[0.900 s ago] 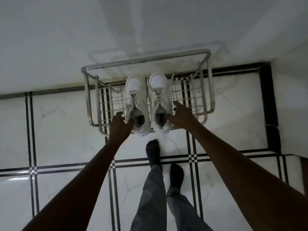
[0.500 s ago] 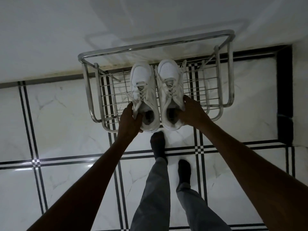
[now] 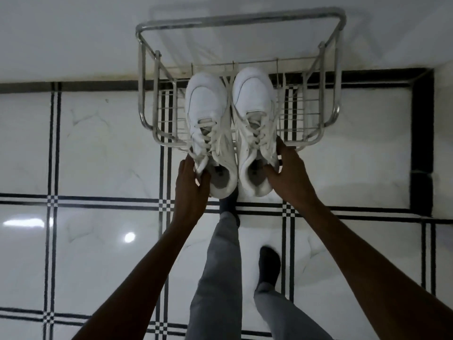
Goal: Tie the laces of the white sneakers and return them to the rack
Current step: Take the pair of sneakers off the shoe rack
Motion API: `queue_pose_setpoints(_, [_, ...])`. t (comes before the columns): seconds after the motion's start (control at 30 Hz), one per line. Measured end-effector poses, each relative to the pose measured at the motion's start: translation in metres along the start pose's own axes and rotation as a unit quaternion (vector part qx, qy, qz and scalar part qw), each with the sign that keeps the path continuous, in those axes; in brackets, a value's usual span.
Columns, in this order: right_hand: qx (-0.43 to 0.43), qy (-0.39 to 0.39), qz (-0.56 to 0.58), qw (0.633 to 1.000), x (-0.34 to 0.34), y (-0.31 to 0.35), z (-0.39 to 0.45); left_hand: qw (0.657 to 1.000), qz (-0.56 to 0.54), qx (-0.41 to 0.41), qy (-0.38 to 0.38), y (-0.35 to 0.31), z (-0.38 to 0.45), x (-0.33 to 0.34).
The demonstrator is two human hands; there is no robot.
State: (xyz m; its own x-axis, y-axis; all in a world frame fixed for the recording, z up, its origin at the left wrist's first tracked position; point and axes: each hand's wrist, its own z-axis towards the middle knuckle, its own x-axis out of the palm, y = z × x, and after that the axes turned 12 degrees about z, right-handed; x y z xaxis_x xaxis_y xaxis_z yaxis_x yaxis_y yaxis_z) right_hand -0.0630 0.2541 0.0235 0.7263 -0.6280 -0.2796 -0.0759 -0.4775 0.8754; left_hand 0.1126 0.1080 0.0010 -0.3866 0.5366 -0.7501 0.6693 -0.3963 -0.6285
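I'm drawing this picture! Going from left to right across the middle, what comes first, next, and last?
left hand → left sneaker → right sneaker → right hand. Behind them stands the metal rack.

The rack (image 3: 337, 69) in front of me is bright tubular metal, polished and reflective, with a thin wire grid shelf of the same shiny finish. My left hand (image 3: 190, 190) grips the left white sneaker (image 3: 208, 128), whose toe is smooth, faintly sheened leather-like material. My right hand (image 3: 289, 175) holds the right white sneaker (image 3: 255, 123), with the same smooth upper. Their flat laces (image 3: 213, 141) look like matt woven cloth. The white marble-look floor tiles (image 3: 103, 143) with black stripes are glossy and mirror the lights. My grey trousers (image 3: 218, 278) are soft matt fabric, and my dark socks (image 3: 269, 266) look like matt knit.
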Motion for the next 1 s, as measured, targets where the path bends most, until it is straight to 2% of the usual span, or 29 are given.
queue_pose_setpoints(0.07, [-0.001,0.0,0.001,1.0,0.003,-0.018,-0.031,1.0,-0.005,0.006,-0.019,0.007,-0.038,0.007])
queue_pose_setpoints(0.37, [0.061,0.032,-0.009,0.998,0.045,-0.131,-0.14,0.996,0.031,-0.06,0.054,0.082,-0.16,0.051])
queue_pose_setpoints(0.53, [0.111,0.05,-0.041,0.992,0.072,-0.202,-0.139,0.983,0.024,-0.126,0.135,0.135,-0.176,0.103])
queue_pose_setpoints(0.73, [0.178,0.053,-0.067,0.98,0.126,-0.322,-0.111,0.971,0.022,-0.159,0.178,0.229,-0.175,0.191])
queue_pose_setpoints(0.87, [0.157,0.026,-0.083,0.984,0.156,-0.39,-0.103,0.97,0.025,-0.162,0.181,0.281,-0.179,0.246])
queue_pose_setpoints(1.0, [0.145,0.013,-0.087,0.985,0.176,-0.428,-0.108,0.971,0.037,-0.154,0.182,0.314,-0.186,0.274])
